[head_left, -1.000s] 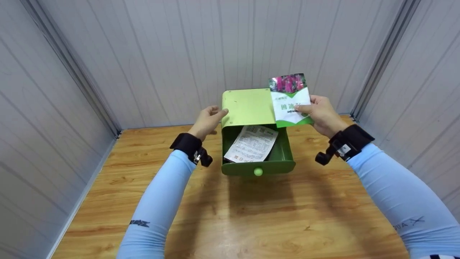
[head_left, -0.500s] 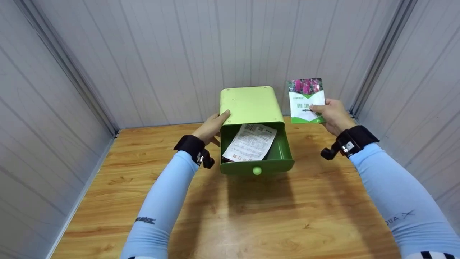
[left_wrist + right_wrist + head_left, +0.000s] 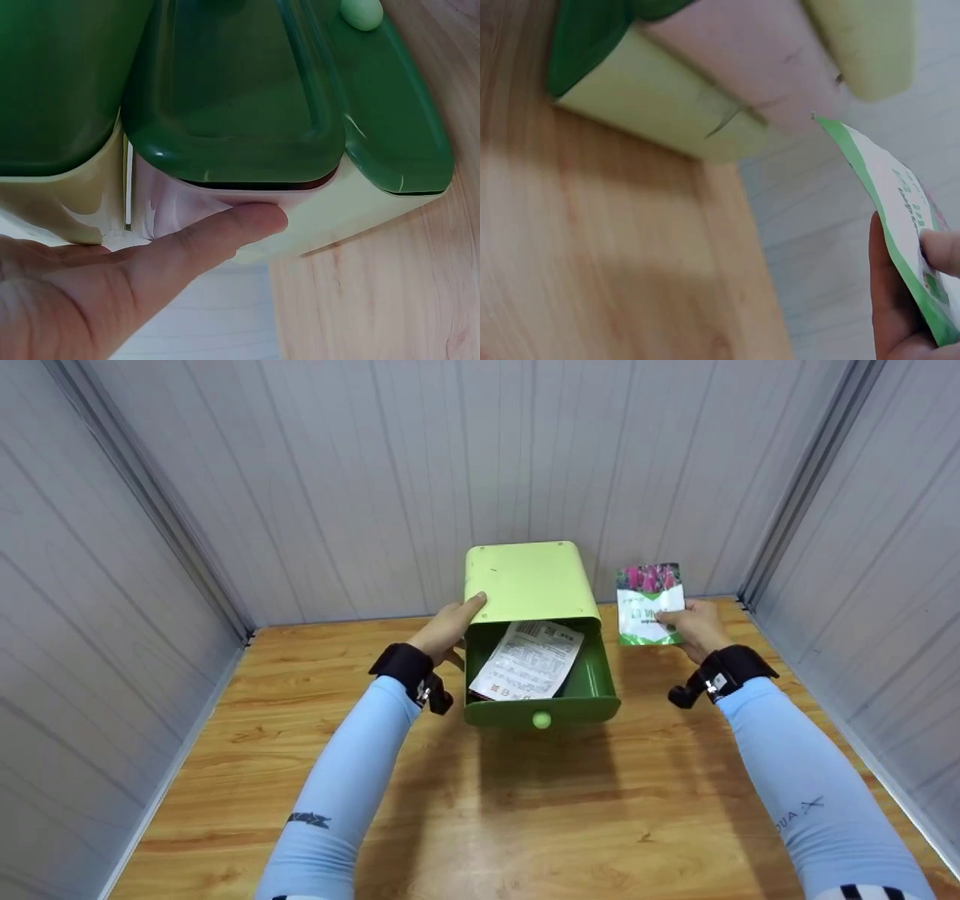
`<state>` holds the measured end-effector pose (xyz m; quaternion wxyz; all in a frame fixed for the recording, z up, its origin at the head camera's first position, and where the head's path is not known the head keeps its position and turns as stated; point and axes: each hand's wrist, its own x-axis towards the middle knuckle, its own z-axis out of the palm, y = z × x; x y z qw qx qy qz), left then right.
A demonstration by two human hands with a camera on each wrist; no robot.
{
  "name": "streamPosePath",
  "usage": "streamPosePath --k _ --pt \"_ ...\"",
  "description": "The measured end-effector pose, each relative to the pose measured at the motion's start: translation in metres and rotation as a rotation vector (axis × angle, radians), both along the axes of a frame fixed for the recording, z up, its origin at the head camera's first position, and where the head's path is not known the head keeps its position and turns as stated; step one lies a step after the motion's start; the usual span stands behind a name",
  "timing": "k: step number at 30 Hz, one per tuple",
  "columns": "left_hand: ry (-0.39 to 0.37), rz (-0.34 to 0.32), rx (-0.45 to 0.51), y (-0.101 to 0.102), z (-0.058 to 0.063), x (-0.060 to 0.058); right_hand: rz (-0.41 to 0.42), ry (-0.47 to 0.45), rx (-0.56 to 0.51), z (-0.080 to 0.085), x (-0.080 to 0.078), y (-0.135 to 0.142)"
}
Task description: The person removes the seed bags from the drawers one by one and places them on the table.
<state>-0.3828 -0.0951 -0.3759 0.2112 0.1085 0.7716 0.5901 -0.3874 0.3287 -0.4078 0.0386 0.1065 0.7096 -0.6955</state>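
Note:
A small stacked drawer cabinet (image 3: 525, 577) with a pale green top stands against the back wall. Its top drawer (image 3: 592, 682), dark green with a round knob, is pulled out, and a printed packet (image 3: 529, 660) lies inside. My left hand (image 3: 450, 630) rests on the cabinet's left side, thumb on the top edge. In the left wrist view, a straight finger (image 3: 202, 244) lies along the pink middle section (image 3: 176, 199). My right hand (image 3: 697, 626) pinches a flower seed packet (image 3: 646, 611) to the right of the cabinet, thumb on its printed front.
The cabinet stands on a wood-grain tabletop (image 3: 555, 825). Panelled walls close in at the back (image 3: 337, 495) and on both sides. In the right wrist view, the cabinet's lower section (image 3: 660, 97) sits on the wood near its back edge.
My right hand has carried the seed packet rightward from over the cabinet, then lowered it. My left hand has come onto the cabinet's side, thumb on top.

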Motion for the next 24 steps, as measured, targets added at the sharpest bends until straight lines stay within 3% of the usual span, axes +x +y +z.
streamPosePath --k 12,24 --pt "0.007 0.014 -0.014 0.002 -0.004 0.0 0.033 -0.046 0.329 -0.051 -0.003 0.003" --pt "0.012 0.023 -0.015 0.001 -0.003 0.001 0.108 -0.062 0.537 -0.077 -0.003 0.003"
